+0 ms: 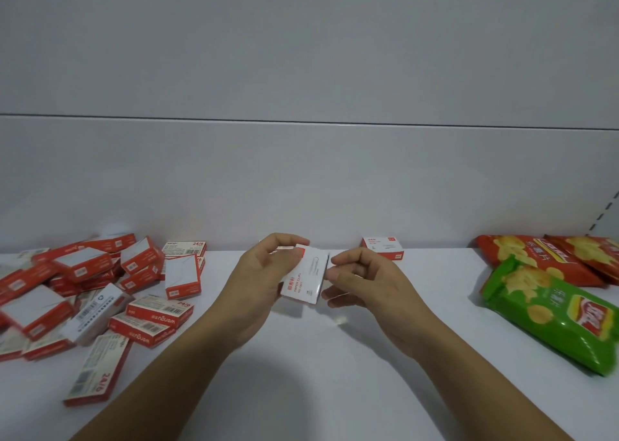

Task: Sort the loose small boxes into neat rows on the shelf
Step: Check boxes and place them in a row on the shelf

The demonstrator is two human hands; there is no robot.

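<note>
Boxes (83,263) are heaped in a red-and-white jumble on the left side of the shelf (301,390), some flat, some on edge, some lying on top of others (no rows to speak of over there). A few say 24/6 on the side.

1 box (306,279) is up off the shelf, mid-frame, between both hands. It is white with a red strip and a paper clip drawing on the face, and it is tilted a bit. The left hand (264,273) grips it from the left with the fingers curled over the top edge. The right hand (361,279) has curled fingers too and pinches the box's right edge with its fingertips. There might be something else tucked behind the box in the left hand, but it's too hidden to tell.

A lone box (383,247) sits flat at the back of the shelf, against the back wall, just right of the hands and well apart from the heap.

Far right there are chip bags: 1 green bag (552,316) lying in front, with red bags (529,256) behind it.
</note>
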